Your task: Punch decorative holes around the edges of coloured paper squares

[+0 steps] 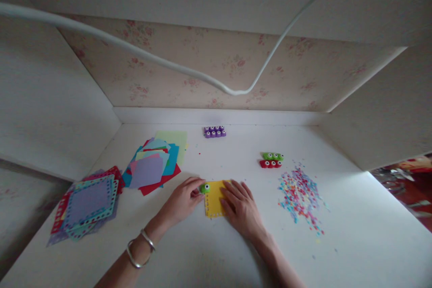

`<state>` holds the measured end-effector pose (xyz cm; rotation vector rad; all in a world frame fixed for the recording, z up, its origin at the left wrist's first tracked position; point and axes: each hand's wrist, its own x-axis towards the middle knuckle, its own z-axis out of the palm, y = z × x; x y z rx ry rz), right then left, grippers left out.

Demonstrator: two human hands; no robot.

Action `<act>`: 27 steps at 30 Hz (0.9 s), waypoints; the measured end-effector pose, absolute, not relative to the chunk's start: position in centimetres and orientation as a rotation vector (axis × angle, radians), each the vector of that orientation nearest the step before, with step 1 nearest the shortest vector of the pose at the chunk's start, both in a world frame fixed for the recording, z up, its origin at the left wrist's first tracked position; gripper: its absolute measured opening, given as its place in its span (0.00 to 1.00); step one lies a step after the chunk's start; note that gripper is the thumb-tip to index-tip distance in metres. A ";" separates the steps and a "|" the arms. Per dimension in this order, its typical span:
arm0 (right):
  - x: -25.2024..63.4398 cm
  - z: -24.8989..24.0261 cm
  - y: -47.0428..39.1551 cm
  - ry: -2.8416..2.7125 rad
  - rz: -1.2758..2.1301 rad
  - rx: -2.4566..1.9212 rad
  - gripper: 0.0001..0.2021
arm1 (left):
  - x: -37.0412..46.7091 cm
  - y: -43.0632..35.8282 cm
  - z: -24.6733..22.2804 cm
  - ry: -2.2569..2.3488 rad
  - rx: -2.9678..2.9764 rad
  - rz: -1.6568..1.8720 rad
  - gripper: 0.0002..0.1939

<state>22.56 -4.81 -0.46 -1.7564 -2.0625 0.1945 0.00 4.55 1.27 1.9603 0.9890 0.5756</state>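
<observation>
A yellow square of paper (213, 200) lies on the white table in front of me, with small punched holes along its left and bottom edges. My left hand (184, 200), with silver bangles on the wrist, pinches a small green paper punch (204, 188) at the sheet's upper left corner. The punch has a white eye-like button on top. Fingers outstretched, my right hand (241, 207) rests flat over the right side of the yellow paper and hides that edge.
Purple punches (215, 132) stand near the back; green punches (273, 156) and red punches (271, 164) sit to the right. Paper confetti (300, 193) is heaped beyond my right hand. At left lie plain coloured papers (148, 172) and hole-edged sheets (91, 204). A white cable (189, 70) hangs across above.
</observation>
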 end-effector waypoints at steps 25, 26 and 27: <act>22.6 -0.4 -4.9 -2.046 0.216 -1.764 0.17 | 3.9 7.9 2.0 1.166 2.089 0.255 0.05; 22.6 -0.4 -4.9 -2.048 0.218 -1.767 0.17 | 3.7 8.0 2.0 1.154 2.086 0.248 0.05; 22.6 -0.4 -4.9 -2.048 0.218 -1.768 0.17 | 3.5 8.1 2.1 1.143 2.086 0.249 0.06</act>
